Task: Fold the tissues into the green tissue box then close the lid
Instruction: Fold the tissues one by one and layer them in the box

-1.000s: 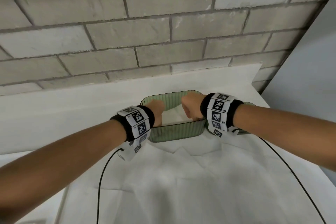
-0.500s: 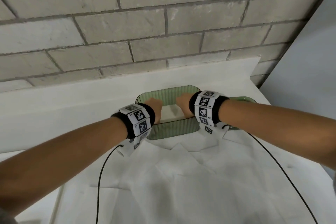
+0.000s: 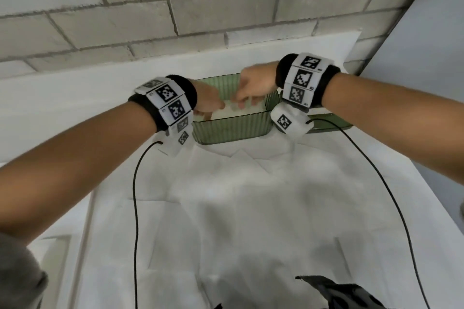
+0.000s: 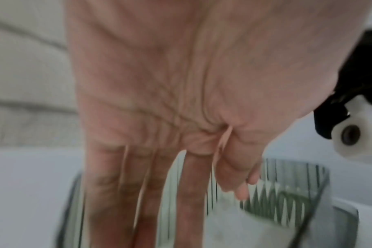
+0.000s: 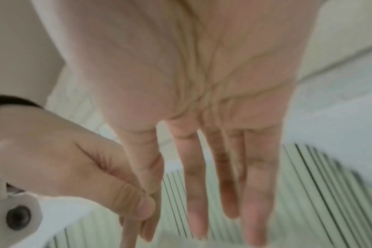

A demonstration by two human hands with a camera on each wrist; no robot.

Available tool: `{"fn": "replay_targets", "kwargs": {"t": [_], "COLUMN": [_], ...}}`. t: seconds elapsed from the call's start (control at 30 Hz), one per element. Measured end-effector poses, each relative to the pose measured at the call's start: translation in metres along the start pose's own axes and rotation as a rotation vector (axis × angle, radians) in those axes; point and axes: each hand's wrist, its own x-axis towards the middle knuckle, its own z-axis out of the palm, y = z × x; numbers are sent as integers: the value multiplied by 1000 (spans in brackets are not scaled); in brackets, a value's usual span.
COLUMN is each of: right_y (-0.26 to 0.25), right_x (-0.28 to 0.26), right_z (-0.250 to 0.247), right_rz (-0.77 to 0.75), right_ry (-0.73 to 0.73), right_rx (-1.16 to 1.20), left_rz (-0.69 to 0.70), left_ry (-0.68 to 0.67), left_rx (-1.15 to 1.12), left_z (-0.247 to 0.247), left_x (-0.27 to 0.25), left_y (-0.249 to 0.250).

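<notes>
The green ribbed tissue box stands open at the back of the table, with a folded white tissue lying inside. My left hand reaches into the box's left end, fingers straight and pointing down at the tissue. My right hand hovers over the box's middle, its fingers straight and spread, tips just above the tissue. Neither hand holds anything. The green lid lies flat to the right of the box, partly hidden by my right wrist.
Several unfolded white tissues cover the table in front of the box. Two black cables trail from my wrists across them. A brick wall rises behind, a pale panel stands at the right, and a dark object sits at the near edge.
My right hand has lifted from inside the box and uncurled its fingers. The left hand has stayed low in the box's left end, fingers straightened.
</notes>
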Motion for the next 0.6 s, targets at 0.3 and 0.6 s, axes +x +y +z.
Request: {"fn": "replay_targets", "kwargs": {"t": [0.3,0.6], "right_y": [0,-5], "right_x": [-100,-129], "right_z": [46,146], "right_rz": [-194,-151], "right_ry": [232,89], "right_rx": [123,116], "left_rz": [277,57], "left_ry": [470,186], "left_rx": [-367,-527], "left_z": [59,150], "left_x": [-94,-112], "left_y": [22,50]}}
